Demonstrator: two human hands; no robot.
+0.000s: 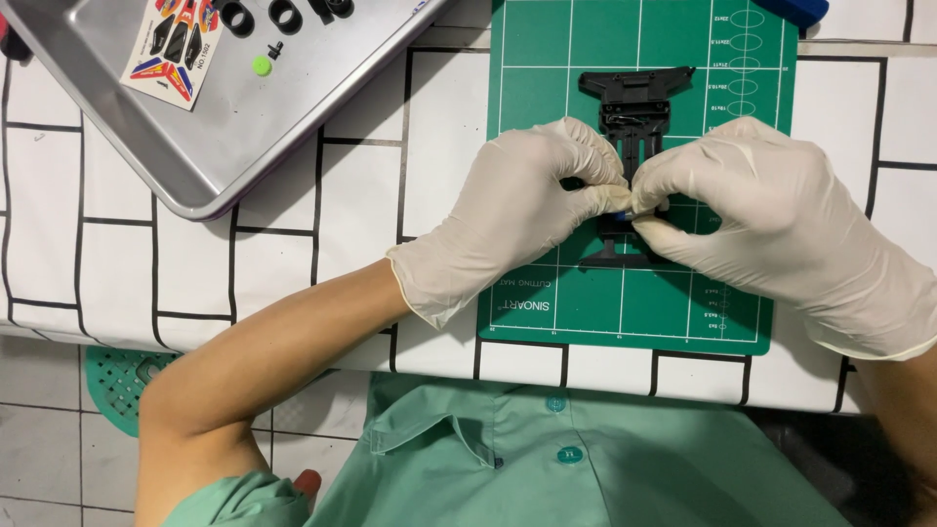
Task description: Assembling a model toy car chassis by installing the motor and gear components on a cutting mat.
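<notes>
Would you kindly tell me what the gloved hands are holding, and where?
Both hands, left hand and right hand, pinch a small blue part by its ends, above the black chassis.

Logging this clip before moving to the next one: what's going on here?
A person in white gloves works on a black plastic chassis lying on a green cutting mat. The left hand and right hand meet over its middle, fingertips pinching a small blue part there. Up left, a metal tray holds a sticker sheet, black rings and a small green piece.
</notes>
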